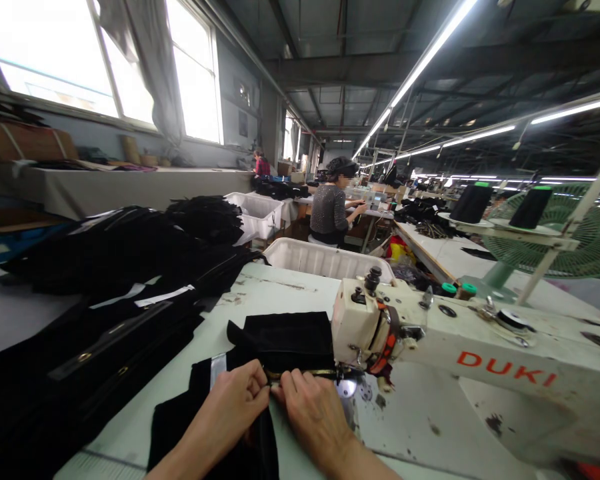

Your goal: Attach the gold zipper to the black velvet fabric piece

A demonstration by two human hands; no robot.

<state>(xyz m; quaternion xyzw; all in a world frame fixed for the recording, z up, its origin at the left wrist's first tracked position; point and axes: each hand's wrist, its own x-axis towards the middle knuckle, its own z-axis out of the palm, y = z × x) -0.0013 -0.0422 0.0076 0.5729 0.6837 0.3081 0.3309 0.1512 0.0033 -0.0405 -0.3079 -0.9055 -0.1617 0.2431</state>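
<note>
Both hands, left hand and right hand, on black fabric beside sewing machine

Pale green, scuffed work table carries everything. Flat on it, near edge: piece of black velvet fabric with gold-toned zipper strip, both hands resting on top. Right part: cream industrial sewing machine with red DUKI lettering, mounted on table. Left part: big heap of black fabric pieces with white labels. Far edge: white plastic bin, just behind table.
</note>
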